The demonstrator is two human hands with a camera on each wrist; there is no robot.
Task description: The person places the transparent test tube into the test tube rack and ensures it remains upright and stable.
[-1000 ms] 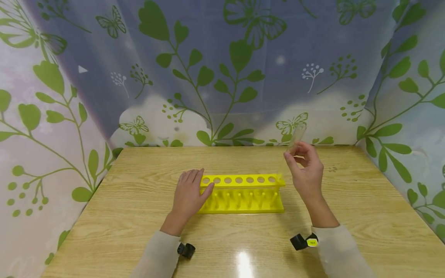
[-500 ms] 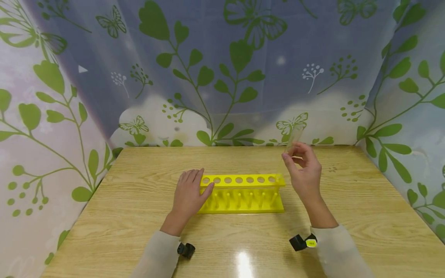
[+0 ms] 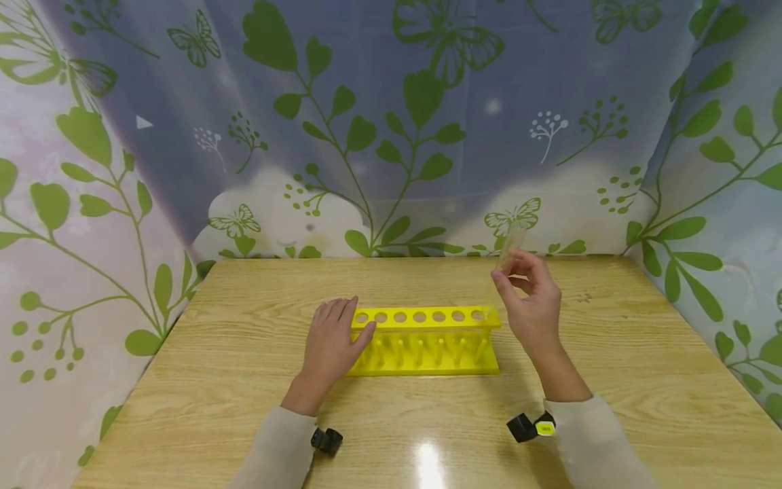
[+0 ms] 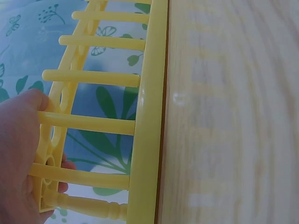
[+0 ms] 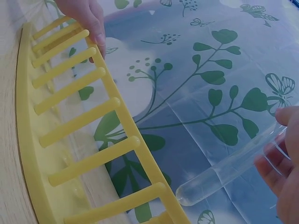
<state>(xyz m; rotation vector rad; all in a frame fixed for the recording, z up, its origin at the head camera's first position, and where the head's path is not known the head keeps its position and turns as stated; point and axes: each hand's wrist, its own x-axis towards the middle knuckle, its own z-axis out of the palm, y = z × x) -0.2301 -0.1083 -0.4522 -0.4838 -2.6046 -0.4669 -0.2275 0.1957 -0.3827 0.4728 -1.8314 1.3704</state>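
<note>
A yellow test tube rack stands upright on the table, with a row of round holes along its top bar and pegs below. My left hand grips the rack's left end, the thumb in front and the fingers behind the top bar, as the left wrist view shows. Between the thumb and fingers of my right hand is a clear glass test tube, pinched near its upper part. The tube tilts, and its rounded bottom end is right beside the top bar at the rack's right end in the right wrist view.
The wood-grain table reaches back to a hanging cloth printed with leaves and butterflies, which also closes both sides. Small black cameras sit at the left wrist and right wrist.
My right hand has drifted slightly left with the test tube, which now leans a little less. The left hand and the rack have stayed in place.
</note>
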